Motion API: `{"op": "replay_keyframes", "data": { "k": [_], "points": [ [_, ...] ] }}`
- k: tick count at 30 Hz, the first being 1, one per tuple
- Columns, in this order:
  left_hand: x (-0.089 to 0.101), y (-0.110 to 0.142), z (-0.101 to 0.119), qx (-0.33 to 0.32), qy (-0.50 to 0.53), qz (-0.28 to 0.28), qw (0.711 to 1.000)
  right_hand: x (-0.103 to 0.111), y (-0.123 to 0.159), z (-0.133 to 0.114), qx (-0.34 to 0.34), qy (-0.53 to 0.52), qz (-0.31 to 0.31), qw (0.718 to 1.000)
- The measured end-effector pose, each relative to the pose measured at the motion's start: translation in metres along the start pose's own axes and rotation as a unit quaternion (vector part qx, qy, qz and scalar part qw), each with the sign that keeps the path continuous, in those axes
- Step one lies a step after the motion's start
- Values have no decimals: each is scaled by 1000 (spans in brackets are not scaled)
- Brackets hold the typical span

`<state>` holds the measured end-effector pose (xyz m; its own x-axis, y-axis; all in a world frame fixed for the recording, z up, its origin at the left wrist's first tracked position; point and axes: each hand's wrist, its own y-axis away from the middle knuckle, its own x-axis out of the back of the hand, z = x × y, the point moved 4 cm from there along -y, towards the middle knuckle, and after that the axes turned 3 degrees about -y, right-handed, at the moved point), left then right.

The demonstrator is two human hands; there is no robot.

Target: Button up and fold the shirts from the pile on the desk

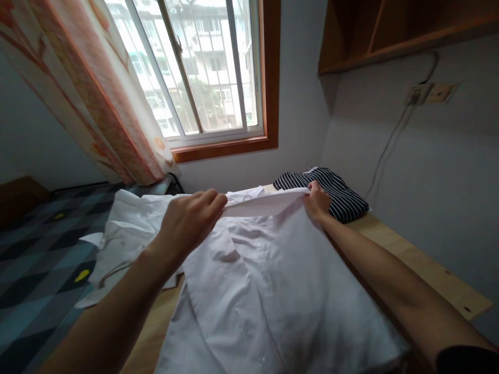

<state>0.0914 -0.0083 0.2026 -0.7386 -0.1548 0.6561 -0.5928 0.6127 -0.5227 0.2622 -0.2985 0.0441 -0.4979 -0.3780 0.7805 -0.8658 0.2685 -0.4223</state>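
Note:
A white button-up shirt [288, 275] is spread over a wooden board, its row of small buttons running down the middle. My left hand [197, 215] is closed on the shirt's far edge at the left. At the right end of that same edge, my right hand [317, 201] pinches the cloth between thumb and fingers. Between the two hands the edge is drawn into a nearly straight band, raised a little above the rest of the shirt. The fingertips of my left hand are hidden behind its knuckles.
Another white garment [128, 234] lies crumpled on the left, partly over a dark checked bedspread [35, 270]. A folded black-and-white striped garment [331, 189] rests on the wooden board [405, 249] near the wall. A cord [385, 150] hangs from a wall socket; a shelf [390, 52] juts out above.

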Motion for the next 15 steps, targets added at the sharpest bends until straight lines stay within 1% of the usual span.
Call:
{"op": "replay_keyframes", "data": {
  "k": [2, 4, 6, 8, 9, 10, 11, 12, 13, 14, 15],
  "points": [
    [0, 4, 19, -16, 21, -5, 1000, -2, -6, 12, -28, -4, -17, 999],
    [3, 8, 40, -40, 30, 6, 999, -5, -6, 19, -20, 3, -49, 999],
    [8, 11, 61, -69, 46, 22, 996, -7, 2, 24, 0, -1, -68, 998],
    [13, 14, 78, -94, 69, 30, 993, -7, 17, 29, 3, -49, -50, 998],
    [16, 15, 85, -102, 79, 31, 991, -6, 27, 33, -13, -95, -25, 995],
    [18, 15, 90, -107, 85, 32, 990, -5, 38, 38, -46, -159, 2, 986],
    [20, 16, 94, -110, 90, 35, 989, -6, 51, 43, -93, -237, 21, 967],
    [22, 16, 97, -112, 94, 40, 988, -10, 62, 47, -147, -324, 21, 935],
    [25, 16, 100, -114, 98, 47, 988, -14, 73, 49, -195, -407, 2, 892],
    [26, 16, 103, -116, 102, 51, 987, -18, 80, 47, -221, -478, -29, 850],
    [28, 17, 105, -117, 105, 57, 986, -21, 83, 43, -223, -531, -64, 815]
  ]
}}
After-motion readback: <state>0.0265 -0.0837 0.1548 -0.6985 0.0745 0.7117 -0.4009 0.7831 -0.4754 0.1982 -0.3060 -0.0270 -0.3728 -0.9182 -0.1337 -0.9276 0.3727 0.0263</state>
